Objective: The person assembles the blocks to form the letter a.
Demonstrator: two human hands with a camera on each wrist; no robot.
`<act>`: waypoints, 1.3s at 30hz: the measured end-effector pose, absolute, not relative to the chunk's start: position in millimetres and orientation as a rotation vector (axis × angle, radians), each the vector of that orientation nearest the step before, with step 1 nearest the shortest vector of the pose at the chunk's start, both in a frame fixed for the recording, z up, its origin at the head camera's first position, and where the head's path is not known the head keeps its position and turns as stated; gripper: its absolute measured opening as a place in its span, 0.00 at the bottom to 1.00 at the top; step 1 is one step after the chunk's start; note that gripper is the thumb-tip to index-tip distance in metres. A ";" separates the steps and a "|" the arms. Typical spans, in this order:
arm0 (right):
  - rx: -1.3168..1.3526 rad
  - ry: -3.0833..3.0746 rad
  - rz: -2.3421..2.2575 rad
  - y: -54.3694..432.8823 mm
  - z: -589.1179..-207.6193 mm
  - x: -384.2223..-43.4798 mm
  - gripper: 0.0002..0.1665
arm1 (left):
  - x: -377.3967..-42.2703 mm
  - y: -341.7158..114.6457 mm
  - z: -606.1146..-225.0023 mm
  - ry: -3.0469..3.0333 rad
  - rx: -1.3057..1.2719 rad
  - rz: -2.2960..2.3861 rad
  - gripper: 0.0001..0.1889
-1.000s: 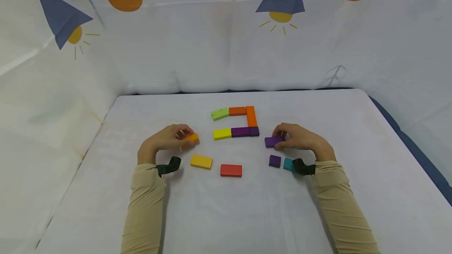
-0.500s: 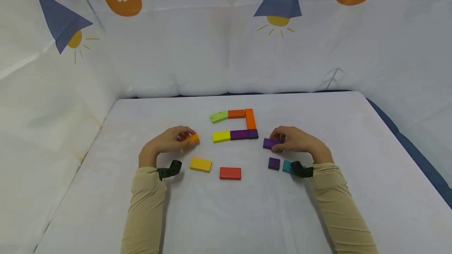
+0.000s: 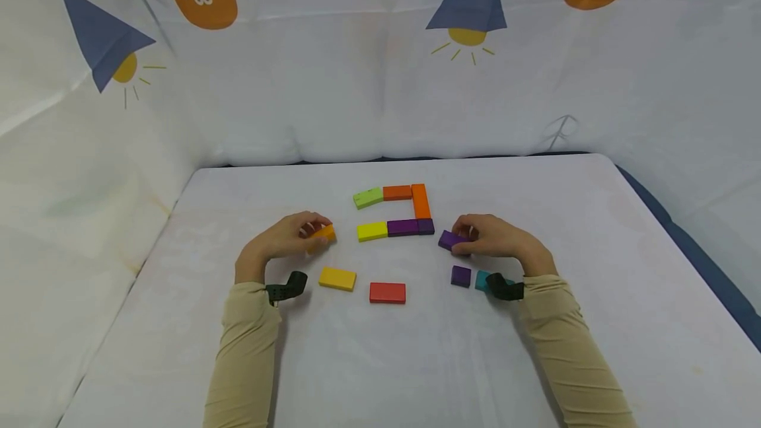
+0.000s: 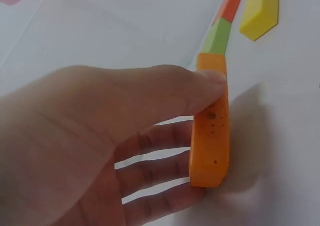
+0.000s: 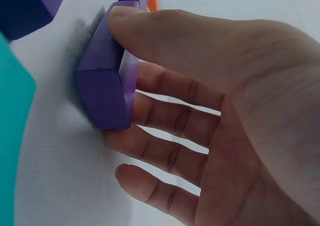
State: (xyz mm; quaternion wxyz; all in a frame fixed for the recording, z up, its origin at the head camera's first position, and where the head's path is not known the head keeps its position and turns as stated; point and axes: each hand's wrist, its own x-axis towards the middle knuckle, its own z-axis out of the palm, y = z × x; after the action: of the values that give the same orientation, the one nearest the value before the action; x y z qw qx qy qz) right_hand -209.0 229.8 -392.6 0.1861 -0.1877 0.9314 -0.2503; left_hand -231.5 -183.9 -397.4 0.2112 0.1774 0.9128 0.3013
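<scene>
My left hand [image 3: 284, 238] pinches an orange block [image 4: 210, 141] between thumb and fingers, just above or on the table; which, I cannot tell. My right hand [image 3: 496, 238] grips a purple block [image 5: 102, 95] the same way, its thumb on the near side. Between the hands lies an arrangement of blocks: a light green block [image 3: 368, 197], a red-orange block [image 3: 397, 193] and an upright-running orange bar [image 3: 421, 201] form the far side and right end. A yellow block [image 3: 372, 231], a purple one [image 3: 402, 228] and a short dark purple one [image 3: 425, 226] line the near side.
Nearer me on the white table [image 3: 380, 362] lie a golden-yellow block [image 3: 337, 279], a red block [image 3: 388, 292] and a short purple block [image 3: 460, 276]. A teal block [image 3: 482, 281] is partly hidden by the right wrist camera [image 3: 504, 286]. White printed cloth hangs behind.
The right hand has shifted slightly left, and its purple block has turned to a slant. The left hand keeps its grip on the orange block almost in place. The head view has tilted slightly.
</scene>
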 end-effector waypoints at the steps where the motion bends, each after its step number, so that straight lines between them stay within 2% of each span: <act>1: -0.527 2.623 -0.704 229.2 -392.6 -208.9 0.21 | -231.7 -184.1 -398.0 2.534 0.501 0.839 0.22; 16: -0.501 2.589 -0.700 220.6 -391.3 -207.4 0.26 | -233.8 -181.1 -400.8 2.536 0.627 0.846 0.26; 24: -0.507 2.577 -0.705 216.8 -391.4 -207.4 0.28 | -234.5 -176.2 -402.4 2.544 0.642 0.851 0.19; 39: -0.466 2.568 -0.705 213.3 -393.2 -206.0 0.29 | -234.6 -159.7 -405.1 2.513 0.537 0.855 0.18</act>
State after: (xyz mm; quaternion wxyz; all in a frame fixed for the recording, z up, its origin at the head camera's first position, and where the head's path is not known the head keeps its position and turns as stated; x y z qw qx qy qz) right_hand -206.0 213.3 -393.2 0.2172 -0.1683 0.9272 -0.2547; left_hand -234.6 -159.7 -405.1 0.2151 0.1935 0.9062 0.3083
